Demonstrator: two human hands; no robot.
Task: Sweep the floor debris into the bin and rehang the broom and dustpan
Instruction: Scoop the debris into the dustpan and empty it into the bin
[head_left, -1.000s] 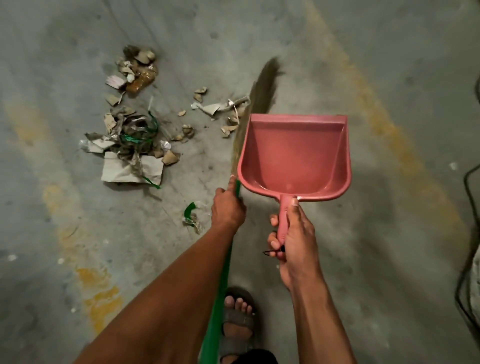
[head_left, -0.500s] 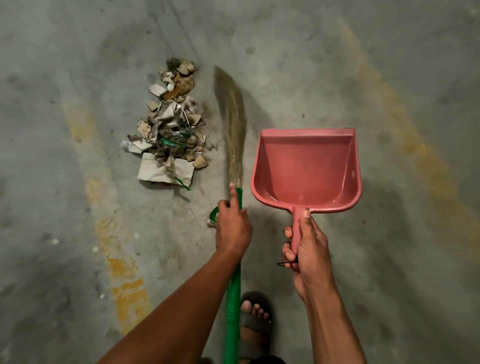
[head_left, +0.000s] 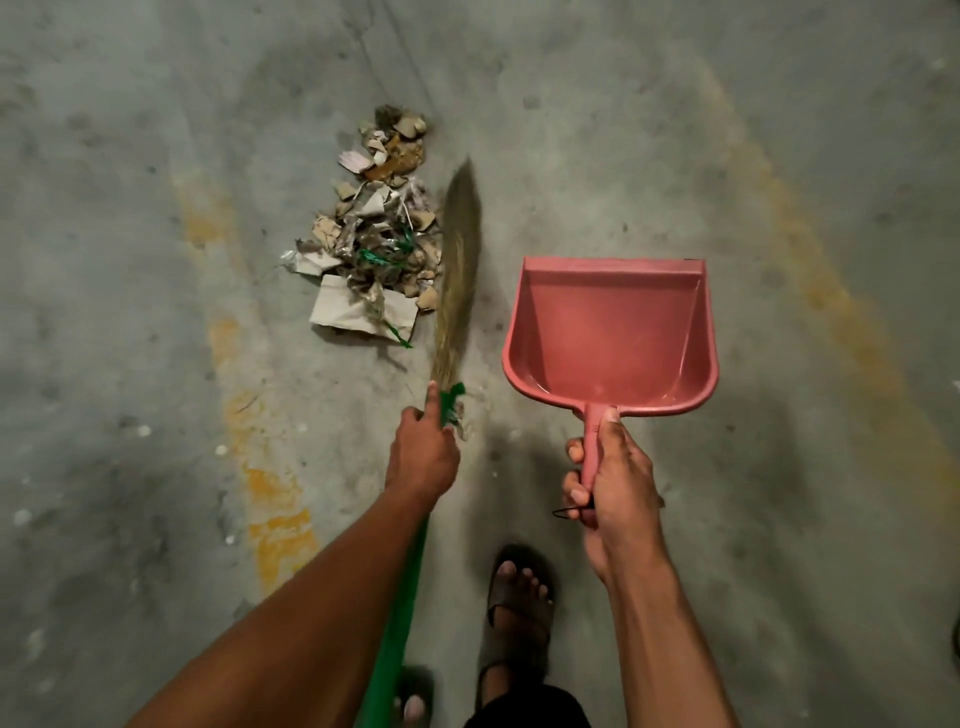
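A grey concrete floor (head_left: 675, 130) with worn yellow paint marks (head_left: 275, 525) filled the frame, and a sandalled foot (head_left: 519, 587) stood at lower centre. The debris pile (head_left: 376, 234) (torn cardboard, paper scraps, green strapping) lay left of centre in the upper half. The broom (head_left: 457, 270) had its blurred straw head against the pile's right edge, its green handle running down to the lower middle. The left hand (head_left: 423, 457) gripped that handle, forefinger stretched along it toward the straw. Right of centre, the pink dustpan (head_left: 610, 332) was held above the floor, apart from the pile; the right hand (head_left: 610, 483) clenched its handle, thumb on top.
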